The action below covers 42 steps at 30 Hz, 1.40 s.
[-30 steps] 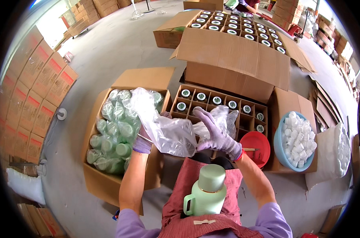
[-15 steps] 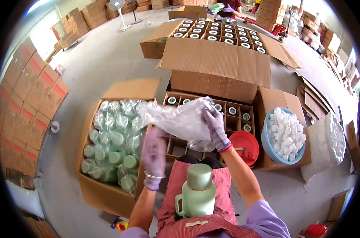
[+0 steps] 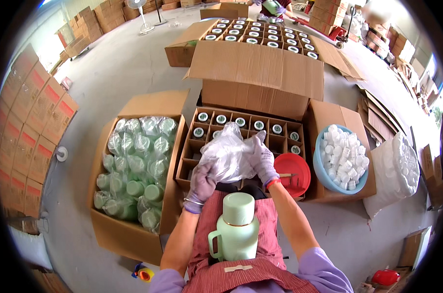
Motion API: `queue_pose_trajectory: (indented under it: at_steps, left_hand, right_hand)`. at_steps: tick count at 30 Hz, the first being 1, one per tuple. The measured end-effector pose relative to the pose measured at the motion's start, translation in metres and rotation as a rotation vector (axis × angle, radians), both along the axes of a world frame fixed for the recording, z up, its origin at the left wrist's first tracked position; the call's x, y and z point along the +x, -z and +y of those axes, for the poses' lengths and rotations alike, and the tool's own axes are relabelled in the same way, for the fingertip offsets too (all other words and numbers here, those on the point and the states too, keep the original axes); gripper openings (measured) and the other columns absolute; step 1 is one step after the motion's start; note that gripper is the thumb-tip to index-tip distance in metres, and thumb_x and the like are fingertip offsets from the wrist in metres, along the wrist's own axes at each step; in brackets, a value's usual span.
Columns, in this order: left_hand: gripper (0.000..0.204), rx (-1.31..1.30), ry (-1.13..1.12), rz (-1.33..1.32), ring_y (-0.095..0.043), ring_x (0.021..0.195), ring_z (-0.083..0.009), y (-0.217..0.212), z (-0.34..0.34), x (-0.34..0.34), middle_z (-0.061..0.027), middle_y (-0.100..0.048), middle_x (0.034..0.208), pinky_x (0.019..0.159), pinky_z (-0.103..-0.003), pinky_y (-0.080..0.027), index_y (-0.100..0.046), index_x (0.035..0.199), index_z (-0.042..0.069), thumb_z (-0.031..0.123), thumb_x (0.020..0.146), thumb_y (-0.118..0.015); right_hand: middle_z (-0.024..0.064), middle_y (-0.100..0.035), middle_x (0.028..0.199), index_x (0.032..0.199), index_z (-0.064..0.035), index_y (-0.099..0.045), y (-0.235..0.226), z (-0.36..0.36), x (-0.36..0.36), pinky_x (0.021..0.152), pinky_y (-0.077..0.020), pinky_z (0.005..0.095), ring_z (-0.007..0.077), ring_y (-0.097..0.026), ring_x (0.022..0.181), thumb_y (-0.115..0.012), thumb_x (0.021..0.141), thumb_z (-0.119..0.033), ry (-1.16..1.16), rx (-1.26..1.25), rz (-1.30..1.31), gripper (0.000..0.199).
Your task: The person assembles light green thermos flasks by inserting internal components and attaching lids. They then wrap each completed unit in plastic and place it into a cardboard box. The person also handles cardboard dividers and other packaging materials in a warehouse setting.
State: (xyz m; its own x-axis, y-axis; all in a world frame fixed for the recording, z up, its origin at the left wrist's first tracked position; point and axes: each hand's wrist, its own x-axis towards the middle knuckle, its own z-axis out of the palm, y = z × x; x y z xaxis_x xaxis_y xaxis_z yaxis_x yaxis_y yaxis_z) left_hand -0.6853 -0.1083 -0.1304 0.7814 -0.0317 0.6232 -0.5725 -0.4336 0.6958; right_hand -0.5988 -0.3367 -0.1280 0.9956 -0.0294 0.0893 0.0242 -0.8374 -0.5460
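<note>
A clear, crumpled plastic bag (image 3: 227,152) is held between my gloved hands, above a divided cardboard carton (image 3: 251,94). My left hand (image 3: 203,183) pinches the bag's near left side. At its right side, my right hand (image 3: 263,161) grips the plastic. A pale green handled flask (image 3: 235,235) with its cup lid on stands upright on my lap, touched by neither hand. Round white-and-green tops (image 3: 240,122) show in several of the carton's compartments; the bag hides others. Left of me, an open carton (image 3: 126,242) holds green flasks (image 3: 153,192) in clear bags.
To the right, a red bowl (image 3: 281,183) holds a thin tool, and a blue basin (image 3: 322,168) of small white caps sits on a carton. Beyond them stands a white sack (image 3: 390,178). Another filled carton (image 3: 181,54) is farther off, with a person (image 3: 275,8) behind it.
The bag, stretched out leftward before, is now bunched between both hands. My left hand has moved up and right onto it. The view has shifted slightly.
</note>
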Motion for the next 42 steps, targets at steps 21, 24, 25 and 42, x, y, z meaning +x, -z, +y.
queue_pose_trajectory:
  at_steps: [21, 24, 25, 42]
  left_hand:
    - [0.046, -0.177, 0.44, 1.48, -0.058, 0.102, -0.0142, -0.046, 0.094, -0.204, -0.0065, -0.065, 0.109, 0.089, -0.029, -0.048, -0.055, 0.127, 0.0, 0.027, 0.091, -0.065]
    - [0.044, 0.035, 0.322, 1.012, -0.063, 0.086, -0.014, -0.054, 0.042, -0.18, -0.009, -0.066, 0.093, 0.079, -0.029, -0.052, -0.054, 0.126, -0.001, 0.025, 0.091, -0.063]
    - [0.043, 0.453, 0.328, 0.975, -0.063, 0.08, -0.0142, -0.039, 0.035, -0.177, -0.0099, -0.066, 0.088, 0.075, -0.03, -0.053, -0.055, 0.125, -0.001, 0.024, 0.091, -0.062]
    - [0.019, -0.998, -0.518, 0.467, -0.067, 0.087, -0.0231, 0.032, 0.267, -0.259, -0.0101, -0.069, 0.097, 0.071, -0.035, -0.055, -0.064, 0.102, -0.003, 0.003, 0.086, -0.056]
  right_hand:
    - [0.0066, -0.058, 0.104, 0.084, -0.0095, -0.063, 0.017, -0.065, -0.317, 0.095, -0.0421, 0.047, 0.0261, -0.051, 0.11, -0.066, 0.069, -0.025, -0.827, -0.102, -0.214, 0.022]
    - [0.0055, -0.059, 0.108, 0.085, -0.0132, -0.065, 0.02, -0.06, -0.321, 0.097, -0.0403, 0.0492, 0.0257, -0.048, 0.113, -0.064, 0.071, -0.025, -0.861, -0.176, -0.171, 0.019]
    - [0.0052, -0.059, 0.108, 0.085, -0.0141, -0.065, 0.019, -0.055, -0.319, 0.097, -0.04, 0.0498, 0.0257, -0.048, 0.113, -0.064, 0.072, -0.026, -0.877, -0.18, -0.161, 0.018]
    - [0.0112, -0.056, 0.115, 0.109, -0.0114, -0.062, -0.033, 0.164, -0.173, 0.097, -0.0398, 0.0478, 0.0305, -0.054, 0.107, -0.065, 0.075, -0.012, -1.231, 0.022, -0.279, 0.035]
